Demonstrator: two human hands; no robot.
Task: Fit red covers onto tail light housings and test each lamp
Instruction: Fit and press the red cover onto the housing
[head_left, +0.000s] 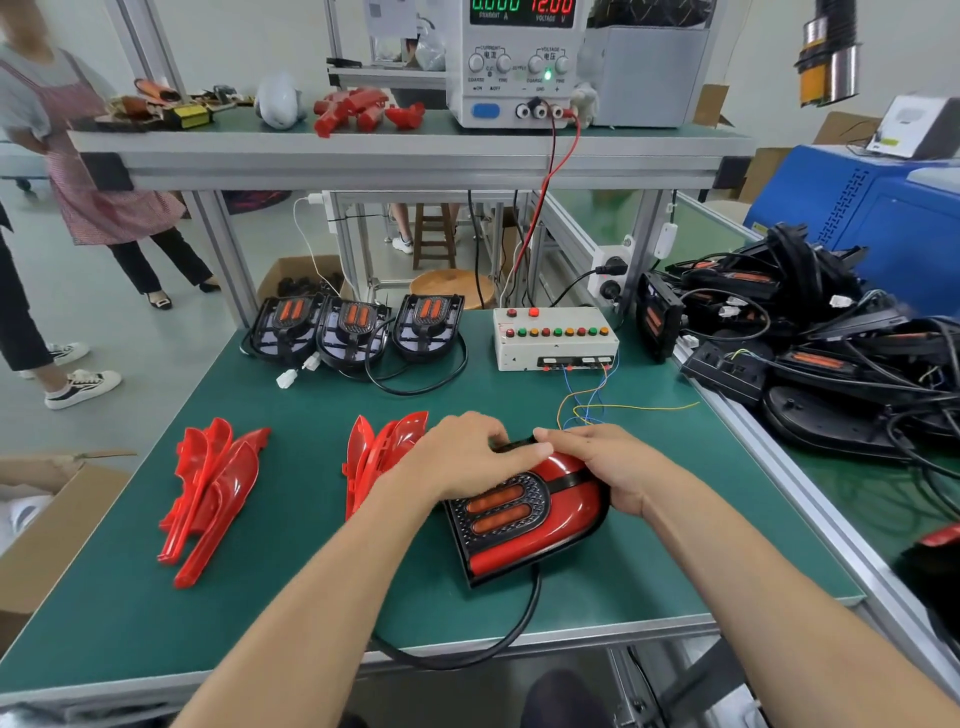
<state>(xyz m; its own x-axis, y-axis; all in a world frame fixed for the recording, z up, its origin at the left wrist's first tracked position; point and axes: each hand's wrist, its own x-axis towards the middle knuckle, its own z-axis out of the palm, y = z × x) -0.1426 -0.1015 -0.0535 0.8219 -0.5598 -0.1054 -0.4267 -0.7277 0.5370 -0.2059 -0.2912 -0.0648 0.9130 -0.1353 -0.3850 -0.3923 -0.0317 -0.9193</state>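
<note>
A tail light housing (511, 525) with a red cover on it lies on the green bench in front of me, its black cable trailing off the front edge. My left hand (465, 454) presses down on its far left edge. My right hand (597, 462) grips its right side, thumb on top. Two stacks of loose red covers (213, 493) (382, 457) lie to the left. Three bare housings (358, 330) stand in a row at the back. A white test box (556, 338) with coloured buttons sits behind my hands, thin wires running from it.
A power supply (519, 62) on the upper shelf reads 12.00 V. A heap of black housings and cables (810, 353) fills the right-hand bench. A cardboard box (47, 525) stands at the left. People stand at the far left.
</note>
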